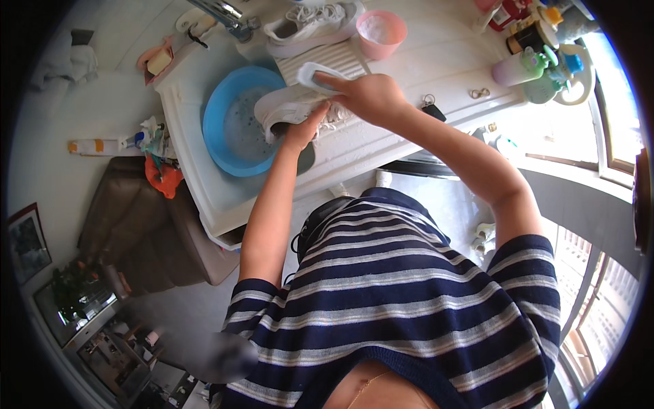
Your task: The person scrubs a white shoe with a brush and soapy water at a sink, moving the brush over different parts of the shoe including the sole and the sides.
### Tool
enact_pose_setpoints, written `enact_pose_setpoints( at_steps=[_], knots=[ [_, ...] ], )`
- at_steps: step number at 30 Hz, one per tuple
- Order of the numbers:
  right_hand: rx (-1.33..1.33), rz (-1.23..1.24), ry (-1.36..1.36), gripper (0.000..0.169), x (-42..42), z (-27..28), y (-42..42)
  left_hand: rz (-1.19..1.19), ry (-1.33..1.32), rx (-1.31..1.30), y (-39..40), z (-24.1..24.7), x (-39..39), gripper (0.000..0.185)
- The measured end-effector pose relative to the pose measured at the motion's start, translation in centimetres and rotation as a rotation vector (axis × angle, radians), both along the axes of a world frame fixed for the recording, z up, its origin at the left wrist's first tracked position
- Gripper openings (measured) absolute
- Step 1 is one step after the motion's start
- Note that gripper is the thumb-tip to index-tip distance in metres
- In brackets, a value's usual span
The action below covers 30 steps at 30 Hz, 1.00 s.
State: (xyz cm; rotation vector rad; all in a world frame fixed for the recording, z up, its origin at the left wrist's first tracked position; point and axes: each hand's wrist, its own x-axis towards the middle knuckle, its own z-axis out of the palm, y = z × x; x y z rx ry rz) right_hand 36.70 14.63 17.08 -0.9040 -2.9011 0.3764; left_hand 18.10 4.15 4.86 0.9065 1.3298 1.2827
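A white lace-up shoe (287, 108) is tilted over the right side of a blue plastic basin (210, 128) that holds sudsy water. My left hand (305, 130) grips the shoe by its opening, the thumb lying along its upper. Above the shoe, my right hand (370, 97) is closed around a white brush (312, 74); its bristles are hidden, and I cannot tell whether it touches the shoe. Another white shoe (311, 28) rests behind the ribbed washboard (334, 57) of the sink. Beside it stands a pink cup (381, 40) with white powder in it.
The basin sits in a white laundry sink (176, 110) under a metal faucet (225, 15). A soap bar (159, 62) lies at the sink's back left corner. A key fob (433, 110) and a small metal clip (480, 93) are on the counter. Spray bottles (521, 67) stand at the right.
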Motion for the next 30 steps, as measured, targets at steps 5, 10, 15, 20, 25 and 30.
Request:
enact_pose_setpoints(
  at_steps=[5,10,15,20,25,30],
  knots=[
    [0.028,0.141,-0.341,0.051,-11.1,0.3,-1.3,0.032,0.186,0.057,-0.4,-1.6,-0.7,0.047],
    [0.050,0.263,-0.324,0.051,-16.0,-1.3,-2.1,0.076,0.141,0.030,-0.9,-3.4,-0.5,0.049],
    [0.225,0.436,-0.352,0.057,-7.9,1.9,1.3,-0.049,-0.036,0.207,-0.3,-2.8,-0.7,0.038],
    [0.082,0.400,-0.395,0.053,-4.8,4.5,1.4,0.035,-0.021,0.246,-0.3,-2.2,0.4,0.035],
    [0.063,0.446,-0.411,0.059,-11.5,1.7,-1.2,0.065,0.119,0.171,-0.6,-2.6,0.6,0.043],
    [0.150,0.674,-0.492,0.053,-18.9,-0.4,-4.8,0.085,0.346,0.251,-0.7,-4.1,0.4,0.028]
  ],
)
